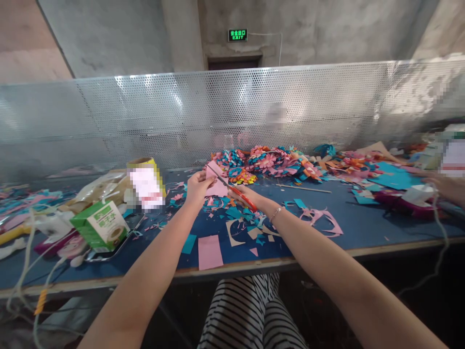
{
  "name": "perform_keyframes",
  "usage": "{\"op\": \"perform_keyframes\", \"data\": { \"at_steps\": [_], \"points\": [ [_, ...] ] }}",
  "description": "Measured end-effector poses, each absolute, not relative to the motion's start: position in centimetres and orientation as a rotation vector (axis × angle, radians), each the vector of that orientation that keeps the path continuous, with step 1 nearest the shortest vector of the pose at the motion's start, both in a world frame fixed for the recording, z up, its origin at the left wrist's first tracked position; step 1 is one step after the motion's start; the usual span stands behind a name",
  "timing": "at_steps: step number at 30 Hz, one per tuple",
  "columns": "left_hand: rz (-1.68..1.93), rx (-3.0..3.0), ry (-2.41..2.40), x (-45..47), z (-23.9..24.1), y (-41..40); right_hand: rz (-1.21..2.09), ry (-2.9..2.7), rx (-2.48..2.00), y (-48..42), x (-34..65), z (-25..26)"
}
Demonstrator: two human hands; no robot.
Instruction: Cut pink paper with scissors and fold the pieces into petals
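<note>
Between the fingers of my left hand (199,186) is a piece of pink paper (215,175), held up over the table. My right hand (250,195) is closed around the red handles of a pair of scissors (242,196). The blades lie across the pink paper and point up toward the left. Below both hands, blue, pink and cream paper scraps (236,213) are scattered about. A pink paper rectangle (210,252) lies flat near the front edge, beside a smaller blue piece (189,244).
Paper flowers (269,162) are heaped along the perforated metal panel (225,106). On the left stand a green drink carton (101,225) and a yellow container (157,177), with white cables (27,252) nearby. A thin stick (305,188) lies on the right. Another person's hand (443,186) shows at the far right.
</note>
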State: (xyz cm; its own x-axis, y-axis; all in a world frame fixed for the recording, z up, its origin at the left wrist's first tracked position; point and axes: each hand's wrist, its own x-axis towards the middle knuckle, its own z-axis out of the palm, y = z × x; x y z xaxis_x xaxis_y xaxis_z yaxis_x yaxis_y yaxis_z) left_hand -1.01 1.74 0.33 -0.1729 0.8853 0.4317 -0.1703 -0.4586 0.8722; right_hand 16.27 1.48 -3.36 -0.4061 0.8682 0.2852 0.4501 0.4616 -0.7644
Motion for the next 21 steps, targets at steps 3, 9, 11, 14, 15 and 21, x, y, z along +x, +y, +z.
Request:
{"op": "perform_keyframes", "data": {
  "at_steps": [3,9,11,14,15,21],
  "points": [
    [1.735,1.271,0.865,-0.9,0.4,1.6,0.817,-2.070,-1.112,1.4,16.2,-3.0],
    [1.725,1.228,0.852,-0.9,0.6,1.3,0.697,-2.087,-1.124,0.8,16.1,-2.4],
    [1.726,1.222,0.849,-0.9,0.7,1.3,0.651,-2.096,-1.144,0.6,16.0,-2.3],
    [1.729,1.223,0.838,-0.9,0.7,1.3,0.578,-2.112,-1.193,0.7,15.9,-2.3],
    [1.730,1.222,0.834,-1.0,0.7,1.3,0.549,-2.118,-1.209,0.7,15.9,-2.2],
    [1.731,1.209,0.839,-1.0,0.8,1.1,0.450,-2.149,-1.267,1.1,15.7,-2.1]
  ]
}}
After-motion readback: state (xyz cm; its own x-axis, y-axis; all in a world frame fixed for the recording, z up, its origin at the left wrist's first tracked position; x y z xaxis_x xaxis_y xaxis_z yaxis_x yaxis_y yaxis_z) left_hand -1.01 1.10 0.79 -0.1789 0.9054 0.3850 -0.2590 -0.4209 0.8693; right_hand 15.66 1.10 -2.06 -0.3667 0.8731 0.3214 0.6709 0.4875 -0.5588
